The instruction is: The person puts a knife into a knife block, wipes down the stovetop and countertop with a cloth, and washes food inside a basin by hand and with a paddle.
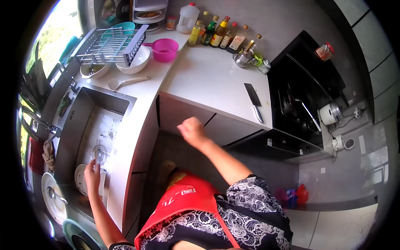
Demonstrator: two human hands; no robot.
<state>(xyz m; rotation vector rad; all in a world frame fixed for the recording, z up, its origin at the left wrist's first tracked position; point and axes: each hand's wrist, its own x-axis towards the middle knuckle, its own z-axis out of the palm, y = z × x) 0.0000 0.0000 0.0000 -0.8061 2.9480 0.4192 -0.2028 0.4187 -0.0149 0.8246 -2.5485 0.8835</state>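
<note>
Here, left hand (92, 173) holds thin item (96, 146) over sink (96, 121).

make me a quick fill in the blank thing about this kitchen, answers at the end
The bare hand over the rectangular metal sink is the person's ____ one. The end of the black-bladed knife nearest the person is its ____. The translucent plastic jug by the wall has a ____ cap.

Missing words: left; handle; red.
</note>
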